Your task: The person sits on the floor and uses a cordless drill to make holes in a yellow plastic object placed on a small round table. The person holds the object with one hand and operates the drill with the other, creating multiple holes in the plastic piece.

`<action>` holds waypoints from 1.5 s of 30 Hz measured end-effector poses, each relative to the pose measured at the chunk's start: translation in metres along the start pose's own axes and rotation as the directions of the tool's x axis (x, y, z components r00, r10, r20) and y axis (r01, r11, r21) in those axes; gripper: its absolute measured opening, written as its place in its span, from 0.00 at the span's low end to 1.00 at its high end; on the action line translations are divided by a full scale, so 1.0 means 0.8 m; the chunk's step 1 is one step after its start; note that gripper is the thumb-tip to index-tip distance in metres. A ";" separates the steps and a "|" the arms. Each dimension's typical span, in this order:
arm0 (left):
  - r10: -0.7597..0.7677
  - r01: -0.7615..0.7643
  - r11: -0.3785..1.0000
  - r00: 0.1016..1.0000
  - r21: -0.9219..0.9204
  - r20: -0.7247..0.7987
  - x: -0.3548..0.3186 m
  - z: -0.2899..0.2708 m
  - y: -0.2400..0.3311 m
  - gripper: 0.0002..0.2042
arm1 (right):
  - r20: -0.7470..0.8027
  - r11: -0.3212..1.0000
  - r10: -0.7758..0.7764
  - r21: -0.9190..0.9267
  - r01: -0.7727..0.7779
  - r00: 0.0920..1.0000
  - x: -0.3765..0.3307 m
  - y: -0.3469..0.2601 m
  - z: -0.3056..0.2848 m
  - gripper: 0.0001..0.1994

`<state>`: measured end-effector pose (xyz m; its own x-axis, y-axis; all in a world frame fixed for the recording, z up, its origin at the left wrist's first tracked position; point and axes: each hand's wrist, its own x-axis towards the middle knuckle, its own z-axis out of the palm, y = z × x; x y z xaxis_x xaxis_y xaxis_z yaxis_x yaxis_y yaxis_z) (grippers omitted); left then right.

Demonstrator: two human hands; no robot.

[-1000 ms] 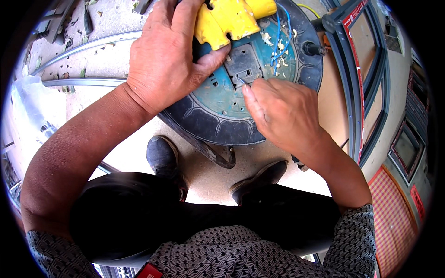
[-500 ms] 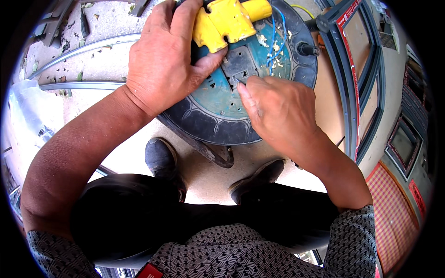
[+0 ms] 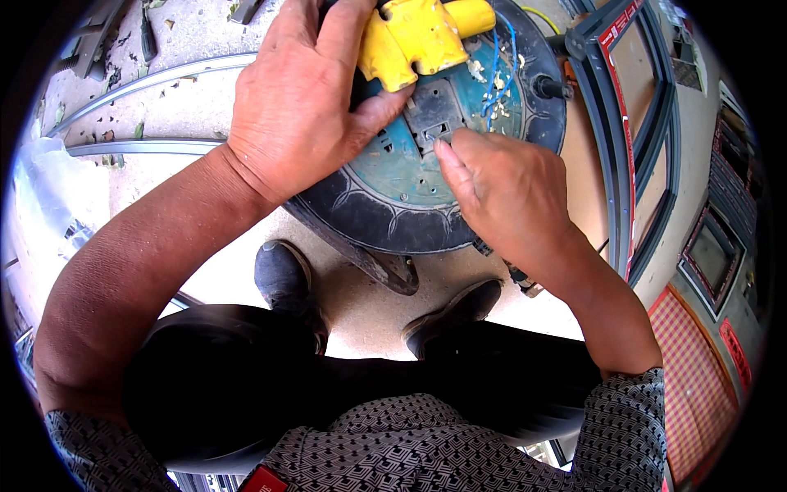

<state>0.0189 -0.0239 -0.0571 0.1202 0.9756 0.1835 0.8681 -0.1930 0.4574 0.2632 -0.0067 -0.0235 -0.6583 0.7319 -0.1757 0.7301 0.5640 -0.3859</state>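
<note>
A round cable reel (image 3: 393,234) with a black rim and a worn teal face stands before my feet. My left hand (image 3: 299,102) grips its upper left side, the thumb flat on the face below a battered yellow plastic piece (image 3: 422,41); the fingertips run out of view at the top. Closed in a pinch, my right hand (image 3: 512,184) is at a grey socket panel (image 3: 430,111) in the reel's face. A thin tip shows by the thumb, but the fingers hide the rest of what they hold. A thin blue wire (image 3: 511,61) loops beside the yellow piece.
Dark frames (image 3: 611,139) with a red strip lean at the right, beside a black knob (image 3: 553,88) on the reel. Pale metal strips (image 3: 156,86) and crumpled clear plastic (image 3: 61,184) lie at the left. A checked cloth (image 3: 697,369) is at the lower right.
The reel, the yellow piece and both hands have shifted slightly to the right in view. The reel appears turned a little. My hands keep their grips.
</note>
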 end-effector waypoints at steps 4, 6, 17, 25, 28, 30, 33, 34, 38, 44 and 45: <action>-0.013 0.012 1.000 1.000 0.015 0.011 -0.001 0.002 -0.003 0.42 | 0.012 0.999 0.028 0.024 -0.028 1.000 0.000 0.000 0.001 0.14; -0.034 0.034 0.999 0.999 0.002 0.028 0.001 0.001 -0.002 0.42 | 0.006 0.999 0.042 0.016 -0.042 0.999 0.000 -0.001 0.001 0.14; -0.011 0.009 0.999 0.999 -0.039 -0.049 0.000 0.012 -0.012 0.40 | -0.090 0.963 0.269 0.037 -0.267 0.959 -0.009 -0.030 0.011 0.15; 0.000 -0.002 0.999 0.998 -0.043 -0.057 0.001 0.014 -0.013 0.40 | -0.228 0.891 0.454 0.091 -0.446 0.861 -0.011 -0.053 0.027 0.15; -0.007 0.005 0.999 0.999 -0.044 -0.054 0.001 0.014 -0.013 0.40 | -0.246 0.853 0.519 0.202 -0.480 0.819 -0.013 -0.054 0.031 0.16; -0.005 0.003 0.999 0.999 -0.041 -0.054 0.002 0.013 -0.013 0.40 | -0.229 0.830 0.551 0.241 -0.502 0.802 -0.014 -0.056 0.032 0.17; 0.013 -0.016 0.999 0.998 -0.038 -0.066 0.002 0.013 -0.013 0.41 | -0.235 0.816 0.568 0.285 -0.503 0.789 -0.013 -0.056 0.035 0.17; 0.020 -0.023 0.999 0.997 -0.039 -0.073 0.003 0.014 -0.013 0.41 | -0.243 0.815 0.569 0.297 -0.498 0.786 -0.013 -0.056 0.037 0.17; 0.033 -0.035 0.999 0.996 -0.022 -0.080 0.004 0.013 -0.013 0.41 | -0.292 0.833 0.546 0.287 -0.473 0.785 -0.011 -0.058 0.042 0.16; 0.063 -0.063 0.998 0.995 -0.006 -0.083 0.002 0.017 -0.019 0.41 | -0.415 0.884 0.465 0.273 -0.381 0.782 -0.014 -0.054 0.064 0.15; 0.068 -0.069 0.998 0.994 -0.012 -0.080 0.002 0.016 -0.020 0.41 | -0.423 0.886 0.460 0.278 -0.371 0.781 -0.015 -0.054 0.067 0.15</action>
<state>0.0115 -0.0176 -0.0755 0.1398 0.9487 0.2835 0.8518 -0.2612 0.4541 0.2301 -0.0602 -0.0529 -0.1012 0.9925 0.0681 0.8401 0.1219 -0.5286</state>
